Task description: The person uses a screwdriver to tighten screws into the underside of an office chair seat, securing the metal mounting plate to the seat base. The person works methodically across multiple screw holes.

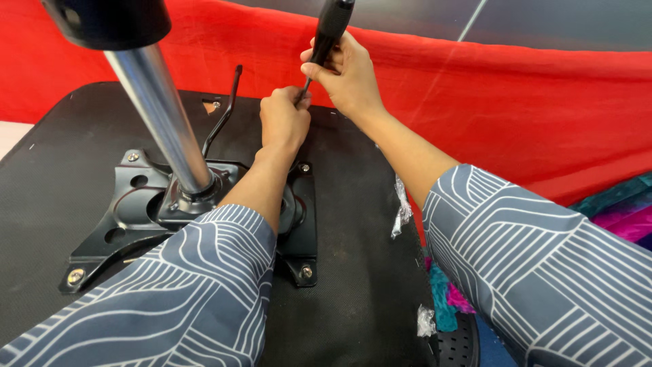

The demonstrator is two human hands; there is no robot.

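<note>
Screwdriver (331, 30), black-handled, thin shaft: held upright-tilted in the right hand (346, 75), which is closed around the lower handle. The tip meets the far edge of the chair seat underside (61, 183), just where the left hand (284, 119) sits.

Left hand: closed in a loose fist, fingertips pinched at the shaft's lower end; whether a screw is held there cannot be told, since the fingers hide the spot.

Chair seat underside: black, textured, lying face down and filling most of the view. Near its far edge, left of the hands, a cut-out with a bolt in it (213, 105).

Mechanism plate (129, 217): black steel, lying flat on the seat. Bolts show at its corners: near left (75, 275), near right (306, 271), far left (133, 156), far right (305, 167). By the look of it, the plate is already fastened, though tightness cannot be judged.

Gas-lift column (159, 112): chromed, standing in the plate's socket, leaning toward the camera, its black upper part at the top left.

Lever (224, 112): thin, black, bent, rising from the plate toward the far edge.

Judgement of progress: plate and column appear fitted; work is at a fixing on the seat's far edge, not yet visibly finished.

Surroundings: red cloth (516, 102) behind and beside the seat; clear plastic wrappers (402, 211) at its right edge; both sleeves grey with white line pattern.
</note>
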